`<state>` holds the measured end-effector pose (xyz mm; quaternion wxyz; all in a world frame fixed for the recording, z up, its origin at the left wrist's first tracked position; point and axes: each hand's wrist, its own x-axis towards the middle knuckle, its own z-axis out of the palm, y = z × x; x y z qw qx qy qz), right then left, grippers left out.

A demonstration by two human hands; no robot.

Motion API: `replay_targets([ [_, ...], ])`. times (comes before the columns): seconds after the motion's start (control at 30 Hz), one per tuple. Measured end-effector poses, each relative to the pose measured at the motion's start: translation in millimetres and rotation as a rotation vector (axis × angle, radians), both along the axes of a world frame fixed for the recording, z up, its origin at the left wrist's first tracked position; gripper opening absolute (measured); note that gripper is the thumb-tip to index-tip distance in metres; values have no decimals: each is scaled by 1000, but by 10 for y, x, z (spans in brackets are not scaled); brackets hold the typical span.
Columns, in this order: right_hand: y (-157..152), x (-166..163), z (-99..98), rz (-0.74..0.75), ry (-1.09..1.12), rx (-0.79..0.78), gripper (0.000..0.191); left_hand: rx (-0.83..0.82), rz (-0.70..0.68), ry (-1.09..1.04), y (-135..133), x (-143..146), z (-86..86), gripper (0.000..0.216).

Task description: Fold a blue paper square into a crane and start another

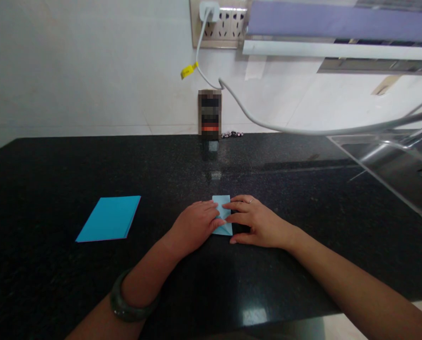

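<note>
A small folded piece of light blue paper (226, 228) lies flat on the dark countertop, with crease lines near its lower end. My left hand (198, 222) rests over its left edge, fingers and thumb laid on the paper and covering part of it. From the other side, my right hand (256, 219) reaches in with its fingers spread. Its middle fingertips touch the paper's surface, while the thumb lies on the counter beside the lower right corner. Neither hand is closed round the sheet. Off to the left sits a stack of brighter blue square paper (109, 218).
A blurred-out upright object (210, 113) stands against the wall, a beaded strand (232, 134) beside it. A white cable (246, 111) hangs from the wall socket (223, 26) and runs right. The metal sink (409, 160) is set into the black countertop (55, 179) at right.
</note>
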<state>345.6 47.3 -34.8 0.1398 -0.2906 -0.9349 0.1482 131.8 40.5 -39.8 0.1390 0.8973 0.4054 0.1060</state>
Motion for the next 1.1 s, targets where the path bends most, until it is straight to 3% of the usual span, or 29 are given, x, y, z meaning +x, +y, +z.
replay_targets([
  [0.1, -2, -36, -16, -26, 79, -21, 21, -51, 29, -54, -7, 0, 33, 31],
  [0.23, 14, -62, -26, -145, 231, -126, 18, -106, 81, -108, -8, -20, 55, 44],
  [0.4, 36, -83, -72, -304, 308, -218, 17, -150, 176, -226, 30, 2, 5, 22],
  [0.73, 109, -222, -140, -582, 96, -131, 26, -185, 450, -362, 63, 132, -44, 19],
  [1.1, 179, -347, -76, -764, -43, -122, 19, -152, 503, -366, 121, 194, -40, 20],
])
